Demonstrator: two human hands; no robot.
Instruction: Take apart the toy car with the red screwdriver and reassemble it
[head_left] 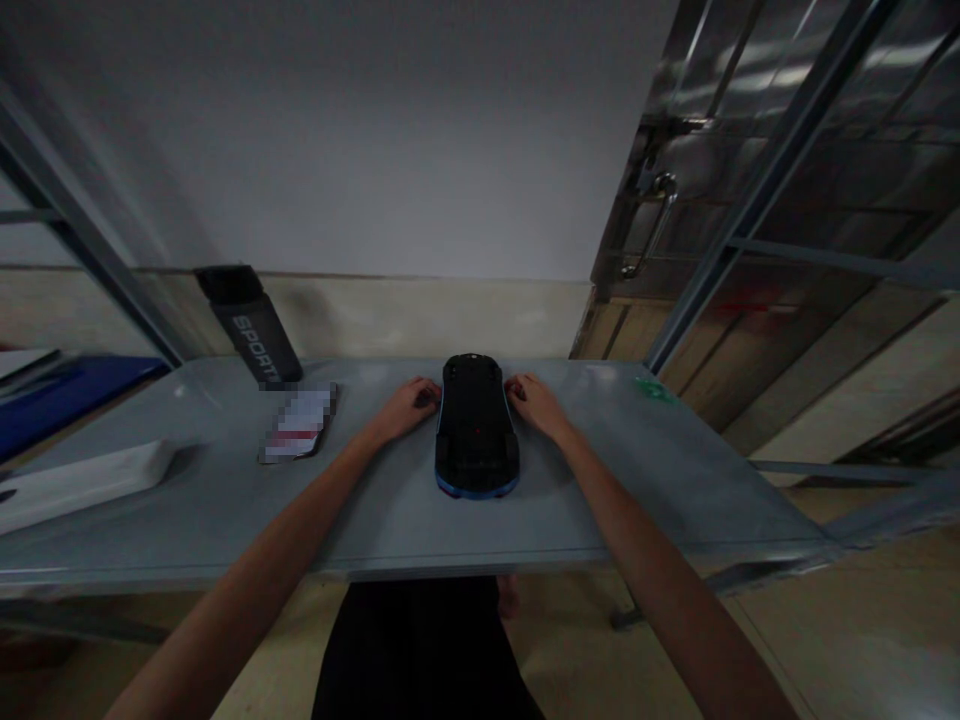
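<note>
A toy car (477,420) lies upside down on the grey table, its black underside facing up and a blue body edge showing around it. A tiny red light or dot shows on the underside. My left hand (411,402) is at the car's left side near the far end, fingers curled in against its edge. On the opposite side, my right hand (531,397) has its bent fingertips at the car's right edge. Both hands rest low, close to the tabletop, and the car sits between them. The exact fingertip contact is partly hidden.
On the left of the grey table (390,520) lie a phone (300,420) and a long white object (90,485). A dark bottle-like container marked SPORT (251,325) leans by the wall. Green crumpled plastic (655,390) lies at right. Metal posts (772,180) flank the table.
</note>
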